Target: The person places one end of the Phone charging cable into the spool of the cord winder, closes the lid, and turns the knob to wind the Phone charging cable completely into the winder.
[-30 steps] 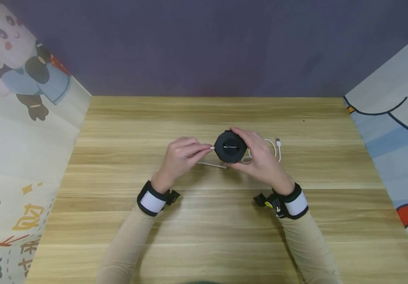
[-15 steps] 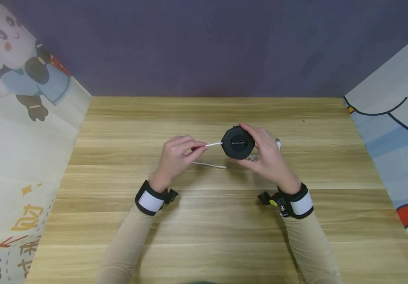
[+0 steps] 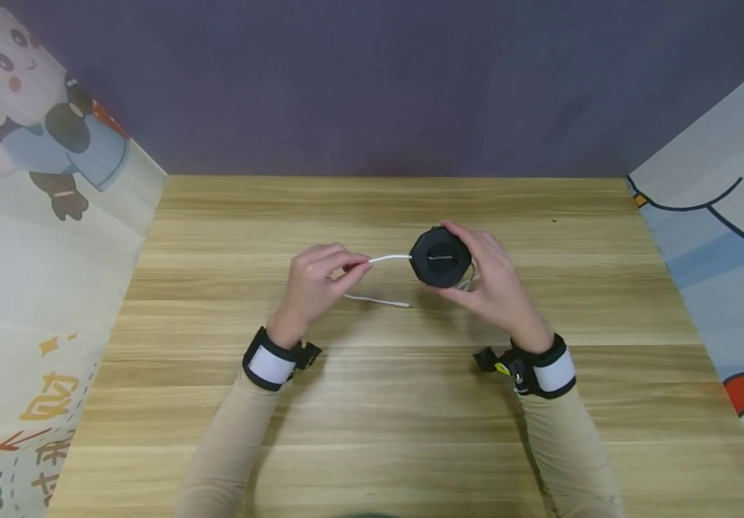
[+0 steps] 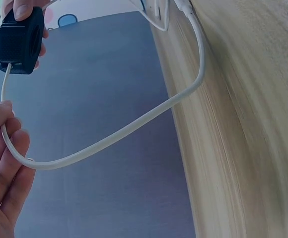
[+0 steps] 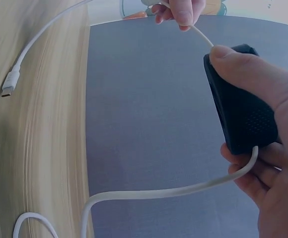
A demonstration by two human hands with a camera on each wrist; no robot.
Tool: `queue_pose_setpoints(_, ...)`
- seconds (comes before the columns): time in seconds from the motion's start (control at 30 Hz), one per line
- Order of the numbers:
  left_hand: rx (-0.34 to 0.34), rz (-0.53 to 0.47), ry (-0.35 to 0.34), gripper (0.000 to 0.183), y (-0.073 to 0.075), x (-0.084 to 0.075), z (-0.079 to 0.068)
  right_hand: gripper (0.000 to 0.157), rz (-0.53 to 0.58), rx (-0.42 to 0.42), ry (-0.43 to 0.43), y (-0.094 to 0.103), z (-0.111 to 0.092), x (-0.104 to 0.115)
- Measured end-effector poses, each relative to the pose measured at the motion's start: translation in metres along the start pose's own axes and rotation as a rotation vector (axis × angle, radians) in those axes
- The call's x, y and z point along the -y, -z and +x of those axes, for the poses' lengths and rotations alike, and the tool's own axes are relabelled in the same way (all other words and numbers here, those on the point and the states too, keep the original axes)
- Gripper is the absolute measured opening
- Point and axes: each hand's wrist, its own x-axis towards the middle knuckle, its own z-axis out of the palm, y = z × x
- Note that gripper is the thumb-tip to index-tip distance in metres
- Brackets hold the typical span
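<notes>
My right hand [image 3: 493,291] grips a black octagonal cable winder [image 3: 439,272] by its sides, thumb and fingers at opposite edges. A white charging cable [image 3: 390,257] comes out of the winder's left side, and my left hand [image 3: 312,283] pinches it between thumb and fingertips. In the left wrist view the cable [image 4: 109,141] loops down from that hand to the tabletop. More cable [image 5: 169,192] leaves the winder's other side, as the right wrist view shows. One end with a small metal plug [image 5: 8,89] lies on the wood. The cable inside the winder is hidden.
Both hands are above a wooden table [image 3: 372,417]. A dark grey-blue panel [image 3: 372,86] borders its far edge, and printed cartoon panels stand left and right. Straps with small cameras circle both wrists.
My right hand has carried the winder to the right and slightly away. The left hand has drawn back left, and a longer stretch of cable now shows between them.
</notes>
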Motion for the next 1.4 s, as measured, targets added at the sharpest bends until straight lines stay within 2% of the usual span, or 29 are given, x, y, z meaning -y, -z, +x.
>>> queue_pose_setpoints(0.2,-0.013,0.004,0.002,0.007,0.002,0.002,0.0,0.092,0.003,-0.017,0.023,0.002,0.001,-0.002)
queue_pose_setpoints(0.67,-0.01,0.036,0.022,0.011,0.005,0.007,-0.002,0.095,-0.03,-0.009,0.007,0.004,-0.001,-0.006)
queue_pose_setpoints(1.4,-0.05,0.069,0.016,0.011,0.013,0.014,0.0,0.096,-0.033,-0.015,-0.011,0.007,0.0,-0.007)
